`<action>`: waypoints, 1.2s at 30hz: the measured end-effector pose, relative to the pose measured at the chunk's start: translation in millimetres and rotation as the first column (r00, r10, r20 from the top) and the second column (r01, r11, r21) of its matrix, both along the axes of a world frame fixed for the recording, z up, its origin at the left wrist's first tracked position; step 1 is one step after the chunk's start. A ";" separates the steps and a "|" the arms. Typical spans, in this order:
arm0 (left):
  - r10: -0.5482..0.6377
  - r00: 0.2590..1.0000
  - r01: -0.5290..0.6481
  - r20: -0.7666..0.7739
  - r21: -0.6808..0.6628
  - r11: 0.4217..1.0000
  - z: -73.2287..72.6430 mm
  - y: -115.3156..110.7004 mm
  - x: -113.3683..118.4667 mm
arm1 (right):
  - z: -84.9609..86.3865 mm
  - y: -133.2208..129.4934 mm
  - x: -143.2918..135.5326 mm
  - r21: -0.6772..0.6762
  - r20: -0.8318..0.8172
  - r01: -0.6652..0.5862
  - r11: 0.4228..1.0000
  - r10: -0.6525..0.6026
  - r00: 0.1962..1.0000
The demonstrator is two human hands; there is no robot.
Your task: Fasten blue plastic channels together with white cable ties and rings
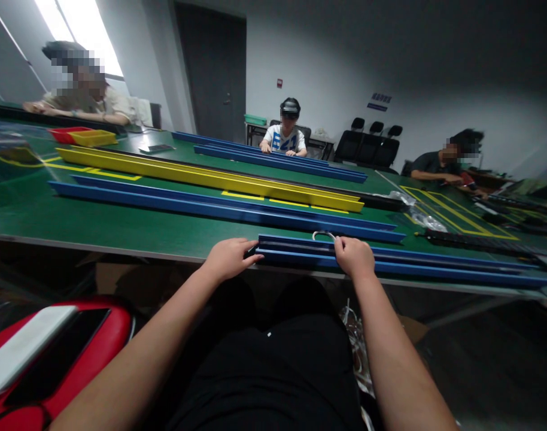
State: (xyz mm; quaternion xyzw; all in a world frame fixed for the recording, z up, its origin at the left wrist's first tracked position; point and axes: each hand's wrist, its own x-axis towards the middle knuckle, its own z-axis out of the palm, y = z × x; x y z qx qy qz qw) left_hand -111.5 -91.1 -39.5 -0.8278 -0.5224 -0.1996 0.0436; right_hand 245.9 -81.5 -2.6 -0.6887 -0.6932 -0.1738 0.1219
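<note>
A long blue channel [435,269] lies along the near edge of the table, with a dark strip [295,246] lying inside it. At the channel's left end is my left hand [228,258], its thumb and fingers closed around a small dark end piece that seems to belong to the strip. My right hand [355,257] is a fist over the channel, gripping a curved silvery hook [324,234]. The hook's bend sticks out to the left; its other end is hidden in my fist.
Across the green table [134,221] lie another blue channel [219,208], a yellow channel [201,175] and more blue channels [273,158] farther off. Red [67,134] and yellow trays [94,138] stand left. Several people sit around the table. A red stool [107,335] holds a white object [29,347].
</note>
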 end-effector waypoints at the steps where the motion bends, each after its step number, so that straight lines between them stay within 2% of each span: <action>1: -0.006 1.000 0.006 -0.001 -0.002 1.000 0.6 0.5 3.6 | 0.4 1.0 7.1 -0.013 0.007 0.013 1.000 -0.013 1.000; 6: -0.075 0.995 0.076 0.061 -0.012 0.997 2.9 3.7 22.3 | 1.8 5.2 31.7 -0.084 0.010 0.026 0.996 -0.026 1.000; 9: -0.051 0.994 0.050 0.096 0.013 0.999 1.6 3.2 29.1 | 4.5 5.9 31.0 -0.113 -0.015 0.046 0.993 -0.048 0.999; 12: -0.010 0.995 0.005 0.096 0.052 0.999 -1.0 0.7 31.0 | 5.0 2.2 19.1 -0.111 -0.059 0.080 0.991 -0.087 0.994; 16: -0.038 0.997 0.033 0.063 0.079 0.996 -1.8 -2.3 29.9 | -10.1 -10.0 -9.7 0.075 -0.154 0.018 0.997 -0.006 0.988; 19: -0.071 0.997 0.068 0.027 0.079 0.995 -1.3 -2.8 29.5 | -31.1 -16.4 -27.0 0.257 -0.194 0.018 0.966 0.034 0.980; 21: -0.073 0.997 0.071 0.016 0.074 0.995 -1.6 -2.6 29.7 | -42.7 -16.8 -31.0 0.329 -0.220 0.022 0.944 0.054 0.974; 24: -0.066 0.998 0.065 0.006 0.066 0.996 -2.9 -1.7 30.6 | -50.3 -14.2 -29.5 0.358 -0.250 0.020 0.933 0.076 0.965; 31: -0.069 0.998 0.069 -0.014 0.048 0.996 -2.1 0.4 31.7 | -48.8 -13.7 -29.1 0.368 -0.273 0.029 0.929 0.078 0.959; 36: -0.073 0.997 0.073 0.001 0.014 0.997 0.9 1.0 31.9 | -54.6 -9.8 -26.2 0.437 -0.252 0.010 0.900 0.112 0.961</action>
